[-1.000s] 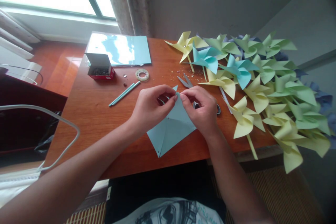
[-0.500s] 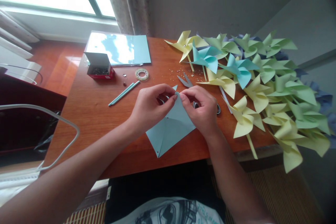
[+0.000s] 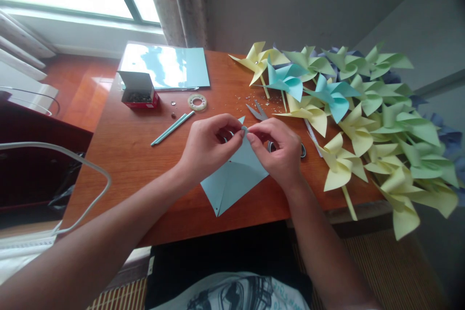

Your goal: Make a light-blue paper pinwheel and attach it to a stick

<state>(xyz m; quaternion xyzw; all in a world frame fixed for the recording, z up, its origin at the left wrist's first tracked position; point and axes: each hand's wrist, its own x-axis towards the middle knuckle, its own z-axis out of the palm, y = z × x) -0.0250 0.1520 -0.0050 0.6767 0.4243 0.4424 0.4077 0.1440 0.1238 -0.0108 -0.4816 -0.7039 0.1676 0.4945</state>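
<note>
A light blue square of paper [image 3: 238,179] lies partly on the wooden table under my hands, slit in from its corners, with small holes near a corner and at the middle. My left hand [image 3: 214,143] pinches the paper's far corner between thumb and forefinger. Beside it my right hand [image 3: 278,147] pinches the same corner, fingertips almost touching those of the left. Both hands hide part of the paper. Just behind the right hand lie scissors [image 3: 258,111], blades spread, their dark handles partly covered by that hand.
Many yellow, green, blue and purple paper pinwheels [image 3: 337,97] cover the table's right side. At the left are a red box [image 3: 141,101] of small metal pieces, blue paper sticks [image 3: 172,128], a tape roll [image 3: 197,102] and blue sheets [image 3: 198,65]. A white cable [image 3: 101,172] loops at the left edge.
The fingertips of my right hand have shifted slightly at the pinched corner. The paper's near edge has moved a little to the left. Everything else stays in place.
</note>
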